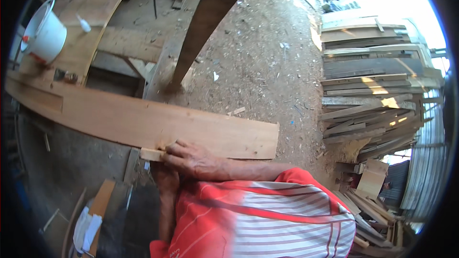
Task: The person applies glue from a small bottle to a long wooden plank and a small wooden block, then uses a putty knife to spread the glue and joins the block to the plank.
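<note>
Striped red shirt (267, 220) fills the foreground as the right hand (193, 158) presses on a long plank's (143, 122) near edge, fingers curled over a small wood block (152, 154) held against it. Left hand (165, 177) sits beneath, its grip hidden. Behind, a white bucket (45, 33) rests on another board (91, 14); stacked lumber (373, 100) stands right.

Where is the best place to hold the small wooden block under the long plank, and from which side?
Probably its free left end. The small wooden block sticks out leftward beneath the long plank, and the right hand already covers its right part. A grip from the left, pinching front and back faces, seems easiest; the plank blocks the top.
</note>
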{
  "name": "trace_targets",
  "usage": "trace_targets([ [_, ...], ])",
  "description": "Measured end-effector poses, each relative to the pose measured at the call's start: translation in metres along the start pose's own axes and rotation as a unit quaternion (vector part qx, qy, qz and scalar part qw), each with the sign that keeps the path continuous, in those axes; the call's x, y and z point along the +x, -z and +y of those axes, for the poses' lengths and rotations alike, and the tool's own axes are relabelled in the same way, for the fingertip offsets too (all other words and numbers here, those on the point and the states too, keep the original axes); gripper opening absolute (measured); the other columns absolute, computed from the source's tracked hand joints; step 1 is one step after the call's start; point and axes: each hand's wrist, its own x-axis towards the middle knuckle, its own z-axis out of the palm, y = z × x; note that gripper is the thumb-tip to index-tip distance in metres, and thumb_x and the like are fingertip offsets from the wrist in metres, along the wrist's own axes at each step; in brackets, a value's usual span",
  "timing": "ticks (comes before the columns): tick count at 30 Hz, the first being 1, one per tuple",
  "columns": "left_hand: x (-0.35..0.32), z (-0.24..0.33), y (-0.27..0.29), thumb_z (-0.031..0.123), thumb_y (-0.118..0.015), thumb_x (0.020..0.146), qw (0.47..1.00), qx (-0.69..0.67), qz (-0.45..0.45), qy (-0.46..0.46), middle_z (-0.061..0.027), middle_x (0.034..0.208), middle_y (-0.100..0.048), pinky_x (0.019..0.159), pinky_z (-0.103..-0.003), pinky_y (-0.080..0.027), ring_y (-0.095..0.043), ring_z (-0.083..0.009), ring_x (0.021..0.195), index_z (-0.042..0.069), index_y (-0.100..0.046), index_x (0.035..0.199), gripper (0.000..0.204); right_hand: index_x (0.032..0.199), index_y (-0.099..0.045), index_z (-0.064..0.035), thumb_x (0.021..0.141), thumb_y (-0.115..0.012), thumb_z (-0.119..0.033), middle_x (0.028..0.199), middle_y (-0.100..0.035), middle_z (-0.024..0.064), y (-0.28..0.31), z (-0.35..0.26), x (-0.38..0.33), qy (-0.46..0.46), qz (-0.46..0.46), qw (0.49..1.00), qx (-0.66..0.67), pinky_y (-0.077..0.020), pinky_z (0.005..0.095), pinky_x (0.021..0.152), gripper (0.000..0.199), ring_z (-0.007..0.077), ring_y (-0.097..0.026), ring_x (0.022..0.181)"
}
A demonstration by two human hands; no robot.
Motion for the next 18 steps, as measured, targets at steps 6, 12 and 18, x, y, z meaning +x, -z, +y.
trace_targets([
  [6, -0.008, 0.022, 0.000, 0.039, -0.053, 0.110, 0.992, -0.117, 0.034, 0.033, -0.0159, 0.147, -0.058, 0.112, -0.048, -0.046, -0.058, -0.0311, 0.135, 0.001, -0.052, 0.149, 0.054, 0.136, -0.061, -0.0054, 0.086, -0.071, -0.022, 0.122, -0.058, 0.0124, -0.010, 0.004, -0.005, 0.003, 0.030, 1.000, -0.009, -0.0553, 0.0433, 0.091, 0.053, 0.0332, -0.058, 0.107],
  [12, 0.004, 0.051, -0.005, 0.043, -0.047, 0.113, 0.701, -0.684, 0.065, 0.191, -0.0097, 0.146, -0.057, 0.112, -0.042, -0.047, -0.057, -0.0250, 0.134, 0.008, -0.047, 0.153, 0.054, 0.134, -0.060, -0.0011, 0.084, -0.068, -0.021, 0.130, -0.058, 0.0159, 0.001, 0.001, -0.002, 0.009, 0.020, 1.000, -0.007, -0.0522, 0.0441, 0.098, 0.054, 0.0349, -0.057, 0.115],
  [18, 0.006, 0.055, 0.009, 0.034, -0.059, 0.110, 0.774, -0.554, 0.134, 0.277, -0.0071, 0.125, -0.063, 0.089, -0.032, -0.056, -0.063, -0.0174, 0.110, 0.005, -0.058, 0.135, 0.039, 0.132, -0.062, -0.0027, 0.065, -0.085, -0.019, 0.127, -0.060, 0.0143, 0.007, -0.002, 0.005, 0.038, 0.014, 0.999, 0.007, -0.0544, 0.0446, 0.089, 0.073, 0.0355, -0.060, 0.108],
])
